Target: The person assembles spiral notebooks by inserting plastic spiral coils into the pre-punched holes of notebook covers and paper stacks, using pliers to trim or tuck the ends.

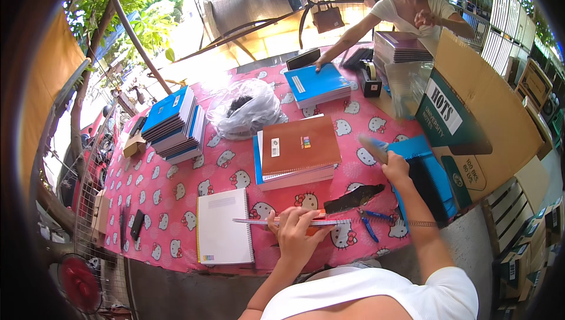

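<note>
My left hand (pixel 294 229) is closed around a thin spiral notebook (pixel 338 222), held nearly edge-on over the table's near side. Beside it lies a white spiral notebook (pixel 225 226). My right hand (pixel 395 170) is closed on a blurred grey-blue flat thing (pixel 373 148) whose kind I cannot make out. This hand is above blue notebooks (pixel 432 173) with a black area along them. Blue-handled pliers (pixel 369 229) and a dark irregular patch (pixel 353 199) are between my hands. A stack topped by a brown spiral notebook (pixel 303 146) stands beyond my left hand.
A pink patterned cloth (pixel 176 223) covers the table. Across it, a person (pixel 421 17) rests a hand on a blue notebook stack (pixel 318 81). More notebooks (pixel 173 123), a plastic bag (pixel 247 108) and a tape dispenser (pixel 371 81) stand there. A large open carton (pixel 485 120) is at right.
</note>
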Demonstrator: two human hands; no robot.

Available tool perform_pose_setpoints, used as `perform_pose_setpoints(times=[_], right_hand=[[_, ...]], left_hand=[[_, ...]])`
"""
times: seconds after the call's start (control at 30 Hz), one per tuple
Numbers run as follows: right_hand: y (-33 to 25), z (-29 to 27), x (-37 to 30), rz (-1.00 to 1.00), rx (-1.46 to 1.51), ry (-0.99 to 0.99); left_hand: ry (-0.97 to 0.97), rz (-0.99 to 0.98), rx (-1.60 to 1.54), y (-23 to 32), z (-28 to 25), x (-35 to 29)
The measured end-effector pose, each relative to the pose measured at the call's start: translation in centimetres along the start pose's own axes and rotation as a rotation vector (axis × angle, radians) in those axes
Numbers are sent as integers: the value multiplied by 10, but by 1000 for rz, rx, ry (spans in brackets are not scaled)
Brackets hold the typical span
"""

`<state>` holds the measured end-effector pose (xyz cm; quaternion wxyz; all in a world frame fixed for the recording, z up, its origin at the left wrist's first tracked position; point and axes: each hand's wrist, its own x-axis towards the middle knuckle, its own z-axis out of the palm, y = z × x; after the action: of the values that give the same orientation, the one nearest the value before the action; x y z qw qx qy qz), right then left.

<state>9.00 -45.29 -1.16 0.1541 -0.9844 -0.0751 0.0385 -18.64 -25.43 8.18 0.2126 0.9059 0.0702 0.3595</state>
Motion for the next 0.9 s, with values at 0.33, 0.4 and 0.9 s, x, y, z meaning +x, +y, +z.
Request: perform_pose_setpoints(times=[0.33, 0.4, 0.9], right_hand=[[-36, -41, -76, -665, 1014, -520], [-34, -45, -78, -602, 1375, -577], [-73, -52, -77, -956, 969, -691]], left_hand=[[12, 47, -97, -11, 6, 7], [10, 36, -94, -12, 3, 3], [29, -87, 34, -17, -11, 5]])
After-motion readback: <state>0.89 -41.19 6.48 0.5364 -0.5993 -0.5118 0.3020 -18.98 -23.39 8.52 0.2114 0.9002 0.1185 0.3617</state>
